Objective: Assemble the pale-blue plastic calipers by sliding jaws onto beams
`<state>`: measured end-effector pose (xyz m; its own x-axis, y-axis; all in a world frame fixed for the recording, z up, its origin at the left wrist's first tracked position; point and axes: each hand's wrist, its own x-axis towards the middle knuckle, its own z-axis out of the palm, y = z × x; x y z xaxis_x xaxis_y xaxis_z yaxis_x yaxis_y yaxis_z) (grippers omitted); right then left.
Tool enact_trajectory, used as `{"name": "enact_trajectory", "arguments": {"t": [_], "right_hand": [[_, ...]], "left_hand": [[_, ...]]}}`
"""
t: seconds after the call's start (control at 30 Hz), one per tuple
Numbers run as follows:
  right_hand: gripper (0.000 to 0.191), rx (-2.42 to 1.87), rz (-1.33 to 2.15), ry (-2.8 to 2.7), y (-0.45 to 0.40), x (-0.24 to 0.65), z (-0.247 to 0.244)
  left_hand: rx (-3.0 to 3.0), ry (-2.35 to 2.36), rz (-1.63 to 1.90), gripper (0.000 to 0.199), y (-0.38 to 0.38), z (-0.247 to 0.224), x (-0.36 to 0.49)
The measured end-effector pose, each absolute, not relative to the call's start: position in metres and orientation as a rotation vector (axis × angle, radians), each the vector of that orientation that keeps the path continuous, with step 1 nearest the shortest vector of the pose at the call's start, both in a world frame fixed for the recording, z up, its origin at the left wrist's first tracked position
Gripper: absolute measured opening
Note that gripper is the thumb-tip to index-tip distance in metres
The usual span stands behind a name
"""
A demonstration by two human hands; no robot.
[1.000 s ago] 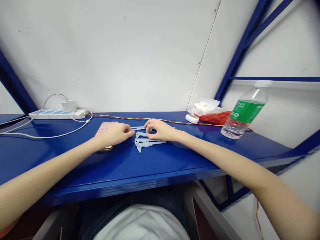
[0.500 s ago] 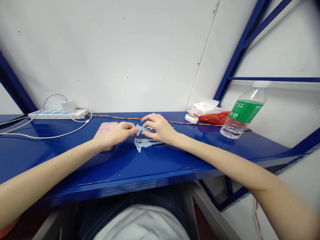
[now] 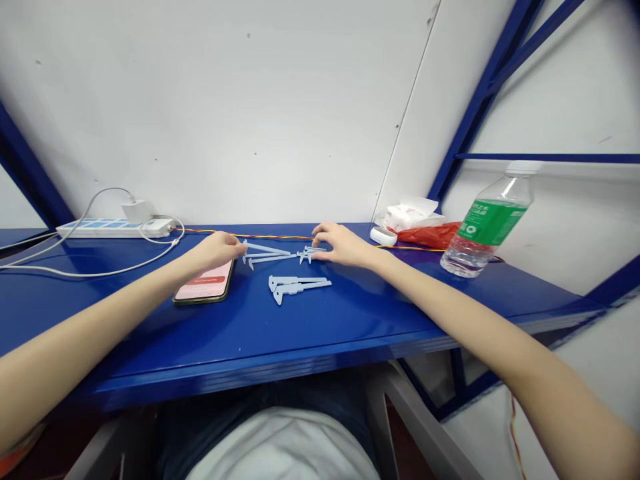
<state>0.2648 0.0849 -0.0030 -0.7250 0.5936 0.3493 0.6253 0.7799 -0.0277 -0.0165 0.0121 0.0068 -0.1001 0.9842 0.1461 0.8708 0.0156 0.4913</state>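
Glossy blue tabletop (image 3: 280, 333), white wall (image 3: 225, 113) behind; pale calipers (image 3: 291, 289) on top.

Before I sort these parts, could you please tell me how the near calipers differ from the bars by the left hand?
The near calipers carry visible sliders; the bars show none.
The near calipers lie closer to the table's front edge, the bars farther back.
The near calipers lie apart from the left hand, while the bars reach its fingertips.
Both are pale blue-grey.
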Motion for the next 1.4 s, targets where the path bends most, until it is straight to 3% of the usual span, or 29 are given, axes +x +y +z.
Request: {"name": "enact_trajectory", "arguments": {"t": [0.3, 0.57, 0.73, 1.03, 1.4], "right_hand": [[0.021, -0.656, 0.252, -2.748, 0.041, 0.237, -0.004], [0.011, -0.673, 0.178, -2.714, 0.045, 0.228, -0.012], [0.002, -0.618, -0.060, -2.643, 0.047, 0.228, -0.011], [0.013, -0.453, -0.208, -2.513, 0.043, 0.229, -0.010], [0.013, -0.743, -0.232, -2.457, 0.061, 0.241, -0.009]], "left_hand": [[2.192, 2.097, 0.462, 0.032, 0.005, 0.004, -0.003], [2.264, 1.936, 0.522, 0.034, -0.013, 0.000, 0.018], [2.166, 1.881, 0.523, 0.037, -0.016, 0.004, 0.019], [1.956, 1.618, 0.683, 0.032, -0.018, 0.003, 0.022], [1.795, 1.740, 0.886, 0.025, -0.010, 0.006, 0.016]]}}
